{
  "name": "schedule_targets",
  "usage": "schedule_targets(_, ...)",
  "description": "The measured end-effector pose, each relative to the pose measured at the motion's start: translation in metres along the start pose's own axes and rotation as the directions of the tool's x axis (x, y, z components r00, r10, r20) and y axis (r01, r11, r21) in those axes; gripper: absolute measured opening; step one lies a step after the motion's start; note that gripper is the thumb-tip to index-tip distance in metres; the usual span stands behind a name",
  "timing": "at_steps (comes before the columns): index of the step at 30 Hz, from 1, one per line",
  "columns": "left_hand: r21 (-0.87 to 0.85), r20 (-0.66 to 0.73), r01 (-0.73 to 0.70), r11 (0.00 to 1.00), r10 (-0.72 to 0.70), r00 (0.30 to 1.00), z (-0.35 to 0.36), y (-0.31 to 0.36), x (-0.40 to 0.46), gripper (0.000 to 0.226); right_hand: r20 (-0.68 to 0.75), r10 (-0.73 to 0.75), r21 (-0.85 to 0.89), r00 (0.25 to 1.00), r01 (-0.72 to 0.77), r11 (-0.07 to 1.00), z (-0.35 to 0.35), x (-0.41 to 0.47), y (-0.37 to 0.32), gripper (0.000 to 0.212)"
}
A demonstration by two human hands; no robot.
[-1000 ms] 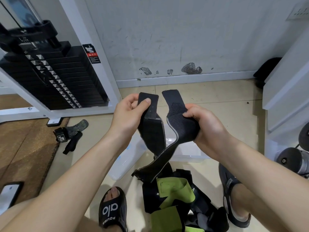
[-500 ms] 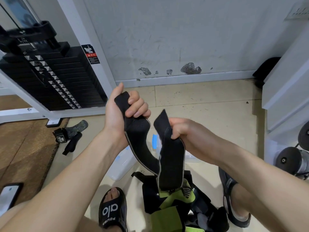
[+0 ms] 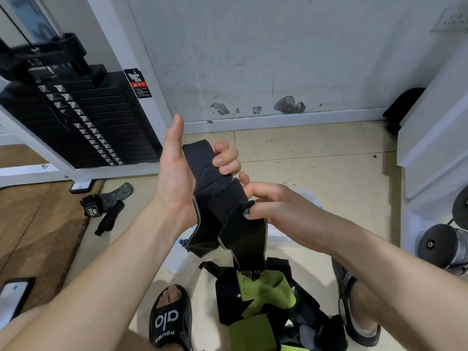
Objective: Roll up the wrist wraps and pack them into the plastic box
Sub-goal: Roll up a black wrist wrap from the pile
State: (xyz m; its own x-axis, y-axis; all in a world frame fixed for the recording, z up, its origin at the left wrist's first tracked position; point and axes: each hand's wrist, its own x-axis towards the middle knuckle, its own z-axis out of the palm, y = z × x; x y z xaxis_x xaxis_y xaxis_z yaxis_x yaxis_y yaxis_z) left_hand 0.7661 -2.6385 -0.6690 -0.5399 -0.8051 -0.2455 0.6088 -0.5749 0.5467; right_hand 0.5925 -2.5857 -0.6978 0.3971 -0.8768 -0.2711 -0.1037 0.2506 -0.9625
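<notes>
A black wrist wrap is held up in front of me, folded into two hanging lengths. My left hand grips its upper end, fingers curled over the strap, thumb pointing up. My right hand pinches the other fold at its edge, just right of the left hand. The loose ends hang down over a pile of black and green wraps on the floor. A clear plastic box lies on the floor behind the wrap, mostly hidden by my hands and arms.
A weight-stack machine stands at the left. Two more wraps lie on the floor by a brown mat. A phone sits at the lower left. My sandalled feet flank the pile. Dumbbells are at the right.
My hands have come closer together, bringing the two lengths of the wrap side by side. The left hand has turned palm-up with its thumb raised, and the right hand moved up toward it.
</notes>
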Motion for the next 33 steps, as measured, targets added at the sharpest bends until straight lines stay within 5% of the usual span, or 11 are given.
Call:
schedule_targets(7, 0.084, -0.237, 0.009, 0.996, 0.011, 0.971, 0.004, 0.003, -0.001, 0.020, -0.006, -0.014, 0.137, 1.000, 0.015, 0.990, 0.000, -0.002, -0.001, 0.010)
schedule_targets(14, 0.472, -0.551, 0.179, 0.863, 0.130, 0.825, -0.002, -0.002, 0.001, 0.036, -0.151, 0.008, 0.235, 0.988, 0.028, 0.972, -0.007, 0.003, 0.002, 0.022)
schedule_targets(16, 0.575, -0.545, 0.147, 0.805, 0.243, 0.802, -0.008, -0.003, 0.002, 0.034, -0.154, 0.000, 0.260, 0.988, 0.041, 0.965, -0.008, 0.002, 0.001, 0.010)
schedule_targets(20, 0.654, -0.483, 0.076, 0.753, 0.338, 0.808, -0.008, -0.003, 0.007, 0.035, -0.152, -0.015, 0.231, 0.988, 0.050, 0.972, -0.005, 0.002, -0.001, 0.021)
schedule_targets(24, 0.582, -0.457, 0.138, 0.801, 0.182, 0.871, -0.004, -0.002, 0.004, 0.053, -0.168, -0.023, 0.267, 0.986, 0.068, 0.961, -0.007, 0.001, -0.003, 0.024)
schedule_targets(27, 0.648, -0.385, 0.219, 0.729, 0.065, 0.921, -0.002, -0.011, -0.004, 0.034, -0.210, -0.039, 0.327, 0.977, 0.108, 0.939, -0.011, 0.002, -0.006, 0.023)
schedule_targets(29, 0.586, -0.354, 0.207, 0.784, 0.018, 0.935, 0.001, -0.015, -0.007, 0.030, -0.249, -0.036, 0.362, 0.968, 0.127, 0.923, -0.014, 0.003, -0.009, 0.022)
schedule_targets(31, 0.463, -0.350, 0.156, 0.873, 0.018, 0.937, 0.000, -0.013, -0.007, 0.034, -0.276, -0.037, 0.383, 0.961, 0.145, 0.912, -0.016, 0.003, -0.011, 0.021)
schedule_targets(33, 0.514, -0.372, 0.137, 0.847, 0.076, 0.925, -0.006, -0.011, -0.004, 0.051, -0.284, -0.033, 0.401, 0.958, 0.150, 0.904, -0.018, 0.003, -0.010, 0.022)
